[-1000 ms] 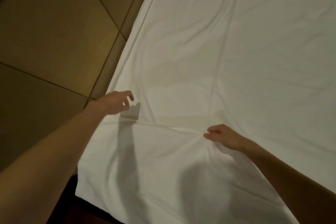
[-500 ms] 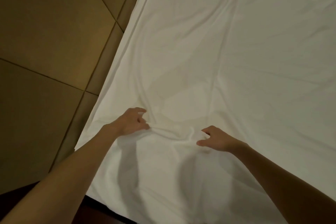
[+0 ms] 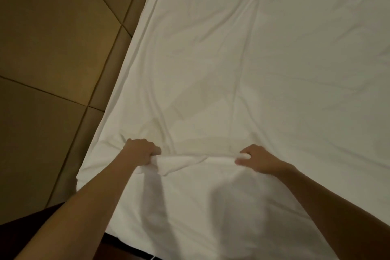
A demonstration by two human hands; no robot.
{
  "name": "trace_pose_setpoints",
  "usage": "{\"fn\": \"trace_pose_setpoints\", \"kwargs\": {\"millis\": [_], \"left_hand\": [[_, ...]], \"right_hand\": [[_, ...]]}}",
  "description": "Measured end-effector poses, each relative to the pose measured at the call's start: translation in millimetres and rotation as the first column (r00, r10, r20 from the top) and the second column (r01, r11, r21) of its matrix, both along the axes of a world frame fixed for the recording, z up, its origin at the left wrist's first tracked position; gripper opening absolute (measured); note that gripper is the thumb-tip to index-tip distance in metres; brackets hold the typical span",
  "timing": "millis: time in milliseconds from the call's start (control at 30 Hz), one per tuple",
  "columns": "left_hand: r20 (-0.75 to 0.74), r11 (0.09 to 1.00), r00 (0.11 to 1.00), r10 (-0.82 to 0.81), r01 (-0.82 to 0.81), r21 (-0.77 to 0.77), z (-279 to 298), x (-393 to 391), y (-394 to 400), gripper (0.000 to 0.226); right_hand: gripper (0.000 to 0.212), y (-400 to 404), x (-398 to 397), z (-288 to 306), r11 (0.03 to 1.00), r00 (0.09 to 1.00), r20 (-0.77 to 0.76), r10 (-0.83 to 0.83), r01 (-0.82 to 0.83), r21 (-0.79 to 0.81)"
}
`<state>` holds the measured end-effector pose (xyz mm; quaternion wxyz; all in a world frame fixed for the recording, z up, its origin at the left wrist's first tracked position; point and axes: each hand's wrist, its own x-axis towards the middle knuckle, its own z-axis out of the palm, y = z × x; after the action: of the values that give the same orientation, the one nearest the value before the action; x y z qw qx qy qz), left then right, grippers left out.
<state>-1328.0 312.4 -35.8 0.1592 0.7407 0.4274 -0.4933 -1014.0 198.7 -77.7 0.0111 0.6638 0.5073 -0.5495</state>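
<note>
Your left hand point(image 3: 141, 152) is clamped on the white bed sheet point(image 3: 253, 59): the fingers are curled tight over a bunch of fabric, knuckles up, and cloth spills out under the fist toward you. Your right hand point(image 3: 258, 159) grips the same sheet, with its fingers curled in and a small white lump of cloth pinched between thumb and fingers. The hands are level with each other and set apart, low in the view. Between them a raised fold point(image 3: 183, 161) of gathered sheet runs straight from one fist to the other, touching both. The sheet lies spread flat over a bed and fills the centre and right of the view, running out past the top and right edges. It is creased, with long wrinkles fanning away from both grips toward the far end. Its left edge runs diagonally from top centre down to the lower left, right against a brown panelled surface point(image 3: 52, 48) with thin dark seams. The near edge of the sheet ends at the bottom of the view over a dark strip point(image 3: 25, 232); what that strip is, you cannot tell. Both bare forearms come in from the bottom corners, and their shadows fall on the sheet below the hands.
</note>
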Motion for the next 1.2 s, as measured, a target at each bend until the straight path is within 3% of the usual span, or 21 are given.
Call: {"fn": "trace_pose_setpoints", "kwargs": {"millis": [100, 167, 267, 333, 467, 533, 600, 667, 733, 867, 1033, 1100, 1200], "left_hand": [[-0.024, 0.999, 0.999, -0.034, 0.034, 0.016, 15, -2, 16, 0.025], [-0.043, 0.999, 0.998, 0.045, -0.044, 0.015, 20, -10, 28, 0.042], [-0.006, 0.993, 0.994, 0.106, -0.106, 0.045, 22, -23, 39, 0.04], [0.067, 0.971, 0.973, 0.221, -0.226, 0.083, 25, -27, 52, 0.037], [0.376, 0.852, 0.868, 0.324, -0.44, 0.283, 41, -16, 109, 0.034], [0.489, 0.783, 0.817, 0.307, -0.508, 0.358, 55, 3, 138, 0.038], [0.51, 0.755, 0.825, 0.242, -0.49, 0.435, 60, 19, 161, 0.036], [0.473, 0.774, 0.85, 0.232, -0.455, 0.439, 55, 24, 173, 0.029], [0.414, 0.787, 0.874, 0.253, -0.435, 0.438, 44, 22, 180, 0.023], [0.42, 0.739, 0.852, 0.313, -0.496, 0.456, 30, 22, 202, 0.028], [0.523, 0.718, 0.825, 0.214, -0.496, 0.488, 18, 51, 242, 0.027], [0.527, 0.725, 0.818, 0.228, -0.504, 0.469, 10, 61, 257, 0.025], [0.533, 0.727, 0.782, 0.323, -0.566, 0.389, -13, 59, 265, 0.019]], "right_hand": [[0.025, 20, 12, 18, 0.967, 0.984, 0.038, -0.172, 0.161, 0.198], [0.026, 40, 23, 32, 0.945, 0.981, 0.002, -0.196, 0.188, 0.267], [0.03, 71, 37, 53, 0.913, 0.982, 0.007, -0.191, 0.174, 0.369], [0.029, 89, 46, 61, 0.888, 0.981, 0.039, -0.189, 0.154, 0.433], [0.027, 118, 68, 74, 0.854, 0.957, 0.085, -0.279, 0.206, 0.478], [0.027, 123, 79, 76, 0.831, 0.932, 0.068, -0.356, 0.282, 0.48], [0.026, 117, 88, 66, 0.844, 0.917, 0.084, -0.39, 0.32, 0.43], [0.042, 101, 96, 46, 0.941, 0.931, 0.202, -0.305, 0.261, 0.218], [0.047, 88, 107, 23, 0.966, 0.93, 0.263, -0.258, 0.248, 0.069], [0.037, 105, 127, 11, 0.905, 0.855, 0.316, -0.411, 0.342, 0.252], [0.027, 156, 148, 17, 0.857, 0.789, 0.393, -0.472, 0.305, 0.416], [0.029, 171, 162, 22, 0.885, 0.784, 0.434, -0.444, 0.306, 0.352], [0.015, 178, 172, 19, 0.939, 0.822, 0.455, -0.343, 0.297, 0.172]]}}
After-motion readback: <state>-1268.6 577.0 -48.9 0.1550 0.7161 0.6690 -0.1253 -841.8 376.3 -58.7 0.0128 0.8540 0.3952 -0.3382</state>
